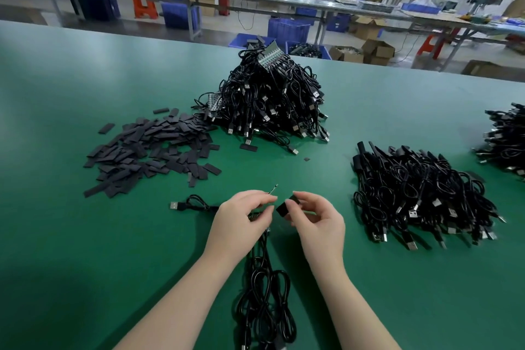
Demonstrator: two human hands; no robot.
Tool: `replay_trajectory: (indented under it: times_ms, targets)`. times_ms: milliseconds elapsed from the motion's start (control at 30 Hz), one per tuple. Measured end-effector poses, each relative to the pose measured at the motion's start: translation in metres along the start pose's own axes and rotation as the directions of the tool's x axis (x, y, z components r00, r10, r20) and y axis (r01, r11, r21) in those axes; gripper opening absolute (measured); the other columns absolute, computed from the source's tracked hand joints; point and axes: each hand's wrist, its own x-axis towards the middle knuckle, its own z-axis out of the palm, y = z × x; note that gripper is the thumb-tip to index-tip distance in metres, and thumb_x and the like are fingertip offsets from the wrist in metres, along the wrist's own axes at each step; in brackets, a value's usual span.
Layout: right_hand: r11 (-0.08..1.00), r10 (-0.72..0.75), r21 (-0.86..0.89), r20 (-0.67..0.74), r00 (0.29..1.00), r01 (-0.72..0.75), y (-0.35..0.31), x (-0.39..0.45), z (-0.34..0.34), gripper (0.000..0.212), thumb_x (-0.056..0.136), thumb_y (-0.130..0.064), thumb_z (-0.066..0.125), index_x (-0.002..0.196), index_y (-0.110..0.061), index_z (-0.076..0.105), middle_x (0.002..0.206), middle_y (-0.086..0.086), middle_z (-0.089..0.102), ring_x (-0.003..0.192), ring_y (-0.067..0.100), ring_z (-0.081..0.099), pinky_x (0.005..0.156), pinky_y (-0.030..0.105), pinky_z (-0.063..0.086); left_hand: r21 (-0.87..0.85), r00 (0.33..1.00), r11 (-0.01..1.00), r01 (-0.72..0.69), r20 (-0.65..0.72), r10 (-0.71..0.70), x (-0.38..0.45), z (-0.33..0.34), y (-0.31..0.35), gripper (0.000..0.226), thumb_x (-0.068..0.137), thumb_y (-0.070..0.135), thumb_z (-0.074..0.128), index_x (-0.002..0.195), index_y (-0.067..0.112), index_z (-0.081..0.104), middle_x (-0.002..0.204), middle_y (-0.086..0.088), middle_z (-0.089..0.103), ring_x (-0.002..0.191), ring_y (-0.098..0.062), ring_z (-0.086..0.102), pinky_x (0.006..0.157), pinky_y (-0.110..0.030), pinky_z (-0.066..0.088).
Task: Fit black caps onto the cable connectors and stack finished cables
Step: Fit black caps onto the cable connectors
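Observation:
My left hand (241, 216) pinches the connector end of a black cable (264, 278), whose loops hang down between my forearms toward the table's near edge. My right hand (315, 216) pinches a small black cap (284, 209) just to the right of that connector; the two nearly touch. A thin wire tip (273, 189) sticks up above my left fingers. Another cable with a bare USB plug (174, 205) lies left of my left hand. Loose black caps (153, 148) form a flat heap at the left.
A tall heap of uncapped cables (272, 99) stands mid-table on the green table (85, 236). A lower stack of cables (420, 196) lies to the right, with another pile (508, 139) at the right edge. Benches, blue bins and cartons fill the background.

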Motion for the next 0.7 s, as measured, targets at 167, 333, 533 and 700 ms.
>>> replay_trajectory:
  times_ms: [167, 333, 533, 700]
  targets:
    - [0.998, 0.022, 0.064, 0.057, 0.998, -0.026, 0.0004, 0.0005, -0.0002, 0.025, 0.084, -0.015, 0.077, 0.089, -0.04, 0.074, 0.074, -0.005, 0.068, 0.067, 0.018, 0.07, 0.069, 0.026, 0.056, -0.036, 0.997, 0.999, -0.001, 0.073, 0.003, -0.0007, -0.0003, -0.0007, 0.026, 0.08, 0.03, 0.074, 0.106, 0.035, 0.075, 0.104, 0.033, 0.061, 0.108, 0.009, 0.056, 0.091, -0.006, 0.041]
    - [0.998, 0.034, 0.059, 0.05, 0.998, -0.037, 0.0005, 0.0, -0.0007, 0.02, 0.083, -0.015, 0.077, 0.086, -0.035, 0.074, 0.07, -0.005, 0.068, 0.067, 0.017, 0.067, 0.069, 0.029, 0.056, -0.058, 0.997, 0.998, 0.031, 0.078, -0.027, 0.0003, -0.0022, -0.0005, 0.029, 0.078, 0.025, 0.079, 0.099, 0.044, 0.073, 0.097, 0.04, 0.061, 0.107, 0.012, 0.055, 0.088, -0.003, 0.039]
    - [0.989, 0.071, 0.124, 0.077, 0.994, -0.081, 0.0008, 0.0019, -0.002, 0.015, 0.084, -0.011, 0.076, 0.091, -0.025, 0.075, 0.069, -0.003, 0.067, 0.062, 0.012, 0.064, 0.065, 0.022, 0.053, -0.05, 0.995, 0.998, 0.041, 0.088, -0.037, -0.0002, -0.0027, -0.001, 0.027, 0.076, 0.028, 0.081, 0.096, 0.044, 0.073, 0.098, 0.035, 0.061, 0.103, 0.015, 0.055, 0.086, 0.0, 0.037]
    - [0.987, 0.064, 0.141, 0.114, 0.991, -0.08, -0.001, 0.0014, -0.0019, 0.014, 0.084, -0.01, 0.075, 0.086, -0.024, 0.077, 0.072, 0.002, 0.071, 0.061, 0.009, 0.063, 0.064, 0.02, 0.054, -0.057, 0.997, 0.998, 0.025, 0.077, -0.021, 0.0006, -0.0044, 0.0007, 0.026, 0.078, 0.027, 0.08, 0.097, 0.044, 0.073, 0.1, 0.034, 0.06, 0.105, 0.014, 0.055, 0.088, -0.002, 0.038]
